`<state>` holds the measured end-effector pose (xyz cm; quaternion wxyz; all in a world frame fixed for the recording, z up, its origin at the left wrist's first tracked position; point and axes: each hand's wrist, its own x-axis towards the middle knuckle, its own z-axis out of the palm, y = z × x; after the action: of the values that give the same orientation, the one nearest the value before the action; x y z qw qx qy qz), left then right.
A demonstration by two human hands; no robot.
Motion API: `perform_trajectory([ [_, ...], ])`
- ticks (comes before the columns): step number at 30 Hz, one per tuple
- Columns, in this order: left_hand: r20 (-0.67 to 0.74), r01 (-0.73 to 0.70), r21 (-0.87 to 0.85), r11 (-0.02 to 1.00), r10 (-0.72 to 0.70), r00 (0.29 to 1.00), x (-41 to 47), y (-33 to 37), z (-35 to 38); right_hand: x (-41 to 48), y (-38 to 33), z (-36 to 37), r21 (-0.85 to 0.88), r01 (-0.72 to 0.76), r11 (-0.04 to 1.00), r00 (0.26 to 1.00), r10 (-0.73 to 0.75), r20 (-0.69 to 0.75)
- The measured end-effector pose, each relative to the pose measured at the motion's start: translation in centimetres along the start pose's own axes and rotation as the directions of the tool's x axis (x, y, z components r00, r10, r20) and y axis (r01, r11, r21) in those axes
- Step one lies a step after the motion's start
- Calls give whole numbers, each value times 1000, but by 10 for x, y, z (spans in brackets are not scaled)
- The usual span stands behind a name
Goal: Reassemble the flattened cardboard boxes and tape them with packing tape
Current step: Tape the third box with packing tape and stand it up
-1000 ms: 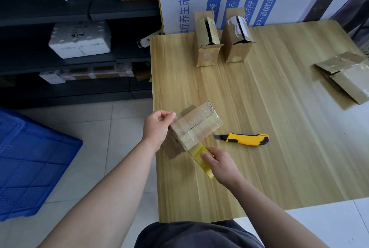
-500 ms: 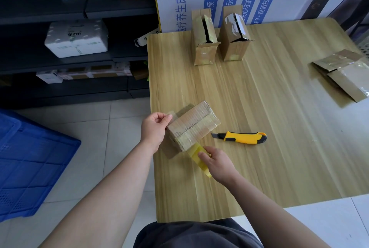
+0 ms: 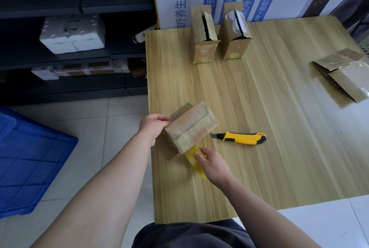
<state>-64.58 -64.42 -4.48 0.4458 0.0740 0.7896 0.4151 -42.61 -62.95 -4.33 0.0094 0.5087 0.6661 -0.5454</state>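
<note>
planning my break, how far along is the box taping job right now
Done: the back-left box and back-right box stand formed, though each top seam shows a dark gap. In hand: the left hand steadies a third box while the right hand holds the tape roll at its near end. Left: the flattened boxes lying far right.

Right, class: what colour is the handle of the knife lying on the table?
Yellow with black accents; the knife shows best in the head view.
</note>
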Motion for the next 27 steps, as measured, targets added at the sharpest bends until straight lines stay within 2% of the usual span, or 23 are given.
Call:
perform_trajectory([
  [3,69,-230,182,956,221,973,-12,2,1,0,0,0,10,-6,1000,1000,6,-7],
  [7,230,-372,239,897,320,919,-28,-12,-9,2,-1,1,42,-3,999,1000,3,-5],
  [10,150,-389,347,854,359,921,-30,-24,-5,6,-6,3,37,27,999,1000,-27,-1],
  [13,35,-327,338,883,335,942,-24,-24,-1,9,-6,2,-27,52,998,999,-52,-2],
  [17,15,-307,295,905,317,948,-23,-25,1,8,5,1,-181,25,983,1000,-27,-6],
  [21,-15,-295,353,888,321,947,-23,-27,3,4,13,3,-131,20,991,1000,-21,-13],
  [22,-44,-319,419,850,370,928,-23,-26,4,3,16,2,-87,37,996,999,-38,-3],
  [24,-66,-434,533,726,547,834,-25,-20,4,1,20,-1,-8,67,998,998,-66,19],
  [25,-40,-501,543,674,616,787,-27,-17,5,0,21,-3,15,76,997,997,-76,24],
  [27,57,-592,537,601,675,736,-33,-13,7,1,22,-6,34,91,995,995,-92,29],
])
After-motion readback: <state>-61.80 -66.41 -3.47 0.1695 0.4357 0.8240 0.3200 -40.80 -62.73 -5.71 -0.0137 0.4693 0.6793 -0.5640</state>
